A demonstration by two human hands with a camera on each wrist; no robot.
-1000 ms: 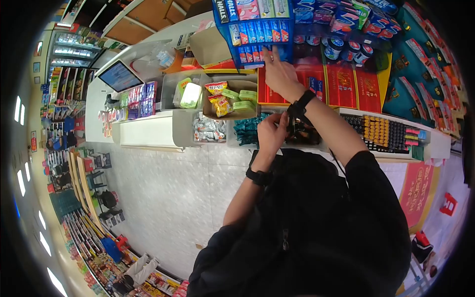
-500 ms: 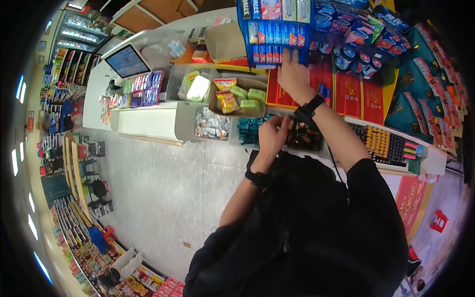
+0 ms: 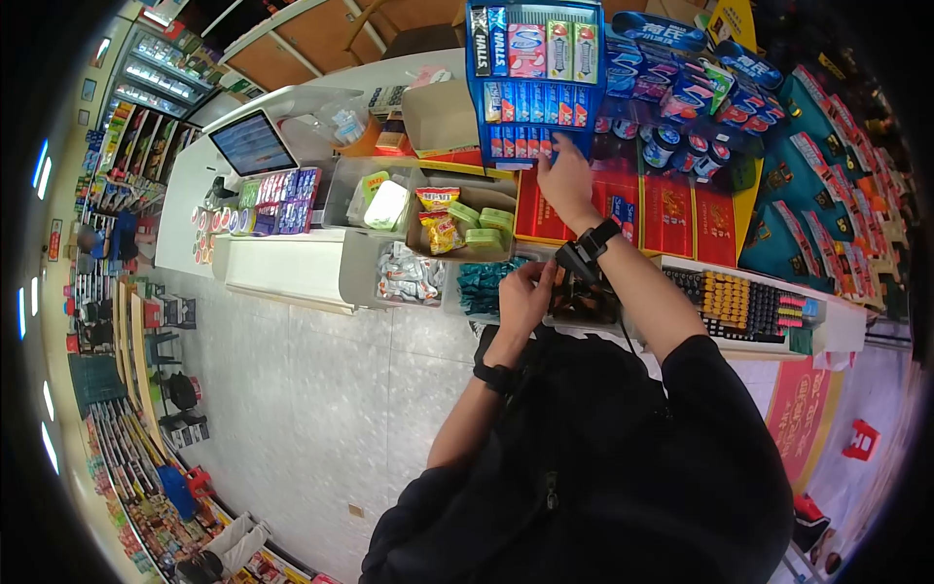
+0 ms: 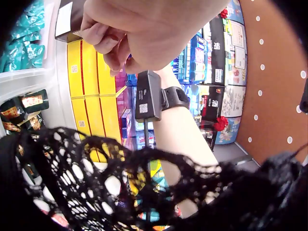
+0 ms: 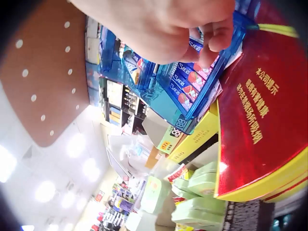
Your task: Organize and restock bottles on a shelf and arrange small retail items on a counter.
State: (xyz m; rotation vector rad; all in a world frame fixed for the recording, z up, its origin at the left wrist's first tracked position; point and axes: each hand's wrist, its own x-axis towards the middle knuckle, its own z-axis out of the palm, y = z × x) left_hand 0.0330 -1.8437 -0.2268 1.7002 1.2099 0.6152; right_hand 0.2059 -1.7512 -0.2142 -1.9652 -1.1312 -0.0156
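My right hand reaches to the bottom tier of a blue plastic candy rack. Its fingertips touch the right end of a row of small blue-and-red candy packs. From the right wrist, bent fingers overlap strawberry-pictured packs inside the tray's clear blue edge. My left hand hovers over the bins at the counter's front, close to the black device on my right wrist. In the left wrist view, the left hand's fingers are loosely curled with nothing visible in them.
Red boxes lie below the rack. Left of them, a carton holds yellow snack bags and green packs. Bins of silver and teal packets line the front. Gum jars stand at the right, a screen at the left.
The right hand has shifted right along the bottom row of candy packs, its fingers more bent now. The left hand stays by the right wrist. The head view has shifted.
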